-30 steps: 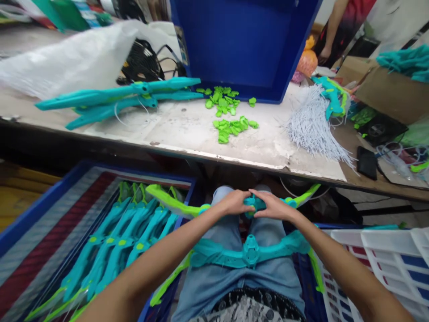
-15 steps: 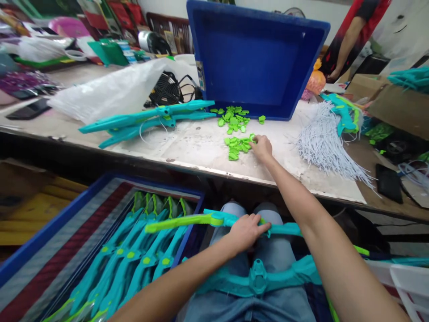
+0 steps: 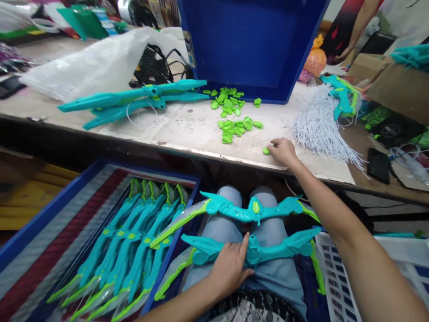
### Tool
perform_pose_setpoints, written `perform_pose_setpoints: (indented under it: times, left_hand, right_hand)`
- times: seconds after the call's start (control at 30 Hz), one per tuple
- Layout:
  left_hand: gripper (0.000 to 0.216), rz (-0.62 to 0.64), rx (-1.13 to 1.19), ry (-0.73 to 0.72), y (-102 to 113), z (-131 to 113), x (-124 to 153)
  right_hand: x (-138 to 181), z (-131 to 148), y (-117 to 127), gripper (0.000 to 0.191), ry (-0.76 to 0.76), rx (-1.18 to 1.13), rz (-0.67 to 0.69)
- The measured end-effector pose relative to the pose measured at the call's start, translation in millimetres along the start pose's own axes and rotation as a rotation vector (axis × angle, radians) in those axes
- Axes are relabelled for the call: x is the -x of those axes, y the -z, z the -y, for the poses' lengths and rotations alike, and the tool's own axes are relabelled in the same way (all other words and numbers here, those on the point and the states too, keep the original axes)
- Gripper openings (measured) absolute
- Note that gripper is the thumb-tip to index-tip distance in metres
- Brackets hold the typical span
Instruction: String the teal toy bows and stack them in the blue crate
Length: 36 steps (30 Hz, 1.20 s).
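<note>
Two turquoise toy bows with lime-green tips lie across my lap. My left hand [image 3: 229,266] grips the nearer toy bow [image 3: 284,248] just left of its centre, index finger and thumb on either side of the body. That bow's centre shows a bare turquoise socket. The farther toy bow [image 3: 234,211] has a green piece [image 3: 256,206] at its centre, and no hand touches it. Over the table's front edge, my right hand [image 3: 284,151] pinches a small green plastic piece [image 3: 266,151] at its fingertips. More green pieces [image 3: 229,129] lie in loose piles to the left.
A blue crate [image 3: 248,44] stands on its side behind the piles. Turquoise bows [image 3: 134,100] and white strings [image 3: 315,127] lie on the table. Several finished-looking bows [image 3: 124,250] fill a blue crate at left. A white basket [image 3: 342,273] is at right; a person [image 3: 351,31] stands behind.
My left hand has moved from the farther bow to the nearer one. My right hand has drawn back rightward from the pile with a green piece. The farther bow now shows a green centre.
</note>
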<state>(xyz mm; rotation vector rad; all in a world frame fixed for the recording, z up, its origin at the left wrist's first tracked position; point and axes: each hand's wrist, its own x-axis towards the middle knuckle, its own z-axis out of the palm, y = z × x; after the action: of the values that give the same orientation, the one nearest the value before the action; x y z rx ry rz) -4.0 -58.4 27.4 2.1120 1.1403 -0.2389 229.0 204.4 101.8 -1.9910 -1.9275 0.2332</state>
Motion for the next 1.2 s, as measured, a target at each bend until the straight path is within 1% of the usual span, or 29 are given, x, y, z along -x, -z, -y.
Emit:
perform_pose_setpoints:
  times: [0.07, 0.13, 0.2, 0.27, 0.33, 0.4, 0.47, 0.53, 0.57, 0.63, 0.73, 0.8, 0.9, 0.97, 1.03, 1.07, 1.1, 1.17, 1.2]
  left_hand:
    - [0.070, 0.039, 0.013, 0.055, 5, -2, -7]
    - [0.061, 0.075, 0.062, 0.094, 14, 1, -18]
    - [0.055, 0.122, 0.150, 0.076, 23, 9, -31]
    - [0.048, 0.180, 0.290, 0.007, 28, 18, -42]
    - [0.043, 0.214, 0.445, -0.062, 29, 27, -50]
    - [0.040, 0.231, 0.571, -0.100, 28, 33, -55]
    - [0.040, 0.254, 0.658, -0.101, 26, 37, -58]
    - [0.040, 0.284, 0.718, -0.074, 25, 38, -58]
    - [0.039, 0.294, 0.742, -0.056, 26, 37, -58]
    - [0.038, 0.317, 0.785, -0.030, 27, 35, -58]
    - [0.039, 0.347, 0.856, -0.010, 31, 33, -55]
    - [0.042, 0.371, 0.901, -0.023, 33, 33, -54]
    - [0.048, 0.406, 0.904, -0.089, 34, 36, -52]
    - [0.048, 0.370, 0.836, -0.118, 31, 37, -53]
    - [0.048, 0.289, 0.748, -0.108, 27, 36, -54]
    - [0.049, 0.245, 0.716, -0.098, 25, 36, -55]
    - [0.049, 0.208, 0.695, -0.093, 22, 35, -56]
    - [0.048, 0.166, 0.678, -0.103, 17, 33, -56]
    - [0.048, 0.153, 0.679, -0.116, 14, 33, -56]
  right_hand:
    - [2, 4, -6, 0.031, 0.120, 0.044, -0.028]
    - [4, 7, -13, 0.027, 0.237, 0.076, -0.036]
    - [12, 7, -17, 0.021, 0.294, 0.073, -0.046]
    - [36, 6, -18, 0.019, 0.319, -0.018, -0.065]
    - [81, 5, -16, 0.022, 0.383, -0.182, -0.069]
    - [143, 6, -17, 0.029, 0.493, -0.353, -0.031]
    - [208, 7, -24, 0.027, 0.558, -0.451, 0.045]
    - [262, 7, -36, 0.026, 0.567, -0.488, 0.100]
    - [281, 7, -43, 0.025, 0.572, -0.487, 0.102]
    - [305, 6, -57, 0.024, 0.574, -0.458, 0.061]
    - [313, 4, -72, 0.023, 0.568, -0.410, -0.009]
    - [311, 4, -77, 0.022, 0.543, -0.423, -0.003]
    - [308, 5, -78, 0.017, 0.449, -0.495, 0.028]
    - [308, 6, -78, 0.015, 0.384, -0.530, 0.061]
    - [309, 7, -77, 0.015, 0.338, -0.537, 0.104]
    - [309, 7, -76, 0.019, 0.309, -0.532, 0.122]
    - [309, 7, -76, 0.027, 0.267, -0.523, 0.137]
    - [307, 7, -75, 0.050, 0.160, -0.492, 0.188]
    - [304, 7, -75, 0.061, 0.113, -0.471, 0.236]
